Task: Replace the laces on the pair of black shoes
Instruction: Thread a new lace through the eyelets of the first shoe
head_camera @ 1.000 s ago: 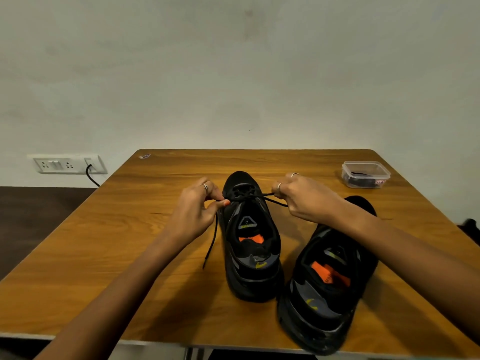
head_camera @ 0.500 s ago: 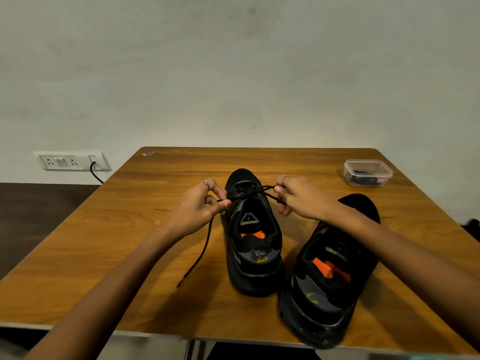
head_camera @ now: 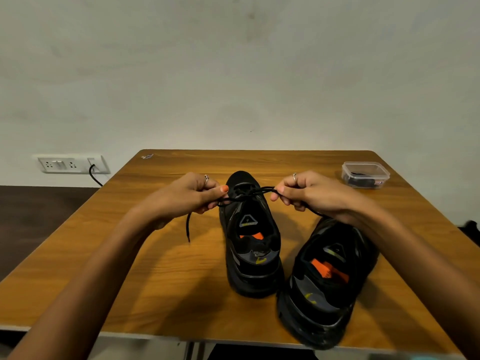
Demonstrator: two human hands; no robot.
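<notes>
Two black shoes stand on the wooden table point(head_camera: 166, 268), heels toward me. The left shoe point(head_camera: 250, 237) carries a black lace point(head_camera: 249, 194) stretched across its upper eyelets. My left hand point(head_camera: 187, 197) pinches the lace's left part, whose free end hangs down to the left of the shoe. My right hand point(head_camera: 309, 193) pinches the lace's right part, which trails under the wrist. The right shoe point(head_camera: 327, 279) stands nearer, partly behind my right forearm; I see no lace on it.
A small clear plastic box point(head_camera: 365, 175) with dark contents sits at the table's far right. A wall socket plate point(head_camera: 71, 164) with a black cable is on the wall at left. The table's near edge runs just below the shoes.
Both hands have moved apart, pulling the lace taut across the left shoe. The free end at the left has lifted off the table and hangs shorter.
</notes>
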